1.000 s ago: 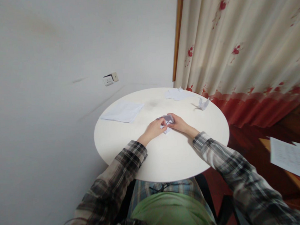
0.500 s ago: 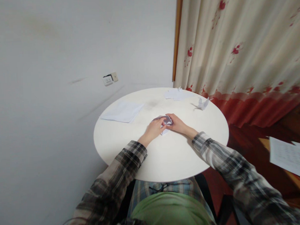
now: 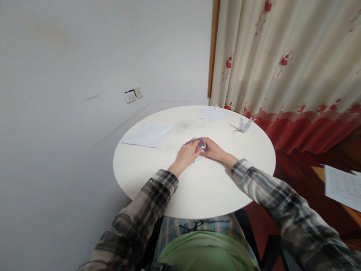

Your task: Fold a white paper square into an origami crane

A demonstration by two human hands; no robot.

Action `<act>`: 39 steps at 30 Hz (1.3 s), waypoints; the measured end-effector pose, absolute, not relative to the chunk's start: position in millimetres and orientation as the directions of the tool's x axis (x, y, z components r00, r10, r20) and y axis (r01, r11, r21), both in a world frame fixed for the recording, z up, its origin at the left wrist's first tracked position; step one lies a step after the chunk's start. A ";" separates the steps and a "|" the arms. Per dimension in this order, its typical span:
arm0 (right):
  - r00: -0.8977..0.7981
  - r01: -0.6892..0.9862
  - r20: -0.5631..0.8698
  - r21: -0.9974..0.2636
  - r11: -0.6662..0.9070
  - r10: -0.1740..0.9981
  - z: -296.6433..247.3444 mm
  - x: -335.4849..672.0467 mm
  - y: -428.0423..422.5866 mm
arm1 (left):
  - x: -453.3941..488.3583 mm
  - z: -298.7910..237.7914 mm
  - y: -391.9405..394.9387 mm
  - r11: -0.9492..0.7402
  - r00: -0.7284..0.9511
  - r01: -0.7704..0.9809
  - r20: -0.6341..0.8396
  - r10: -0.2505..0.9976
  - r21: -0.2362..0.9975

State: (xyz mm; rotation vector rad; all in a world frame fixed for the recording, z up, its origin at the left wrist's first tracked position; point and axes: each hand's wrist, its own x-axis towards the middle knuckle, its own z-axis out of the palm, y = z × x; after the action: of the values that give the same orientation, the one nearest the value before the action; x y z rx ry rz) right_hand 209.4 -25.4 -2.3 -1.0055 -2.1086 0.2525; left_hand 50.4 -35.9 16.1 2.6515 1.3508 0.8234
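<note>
A small piece of folded white paper (image 3: 199, 143) lies near the middle of the round white table (image 3: 200, 190). My left hand (image 3: 187, 154) pinches its near left side, fingers closed on the paper. My right hand (image 3: 214, 149) grips its right side, fingers also closed on it. The two hands meet over the paper and hide most of it. Both arms wear plaid sleeves.
A flat white sheet (image 3: 147, 134) lies at the table's left. Crumpled or folded white paper (image 3: 212, 112) sits at the far edge, and a small paper crane (image 3: 244, 125) stands at the right. A flowered curtain (image 3: 287, 60) hangs behind. Printed sheets (image 3: 348, 189) lie on a surface at right.
Both hands have shifted slightly on the folded paper, with the fingers pressing closer together; the paper shows less than before. Nothing else on the table has moved.
</note>
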 end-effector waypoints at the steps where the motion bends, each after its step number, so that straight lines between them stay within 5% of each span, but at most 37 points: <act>1: -0.383 0.581 0.560 -0.473 0.663 0.735 -2.8 209.4 -25.0 | 50.5 16.0 -35.8 -0.609 0.468 0.736 0.429 0.773 0.295; 11: -0.360 0.587 0.514 -0.524 0.618 0.778 -5.5 212.8 -21.7 | 46.4 9.1 -29.9 -0.524 0.357 0.730 0.409 0.840 0.439; 26: -0.335 0.610 0.476 -0.548 0.572 0.813 -2.5 212.4 -26.4 | 41.3 9.4 -26.8 -0.672 0.493 0.652 0.478 0.727 0.350; 39: -0.373 0.624 0.480 -0.503 0.598 0.794 -2.9 212.1 -26.6 | 45.3 11.3 -31.8 -0.519 0.353 0.780 0.439 0.826 0.349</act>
State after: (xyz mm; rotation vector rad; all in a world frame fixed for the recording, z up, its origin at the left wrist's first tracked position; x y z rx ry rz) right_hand 212.1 -26.6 -2.9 -1.1163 -2.1184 0.3084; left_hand 45.3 -31.8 11.3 2.5180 1.4980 0.8905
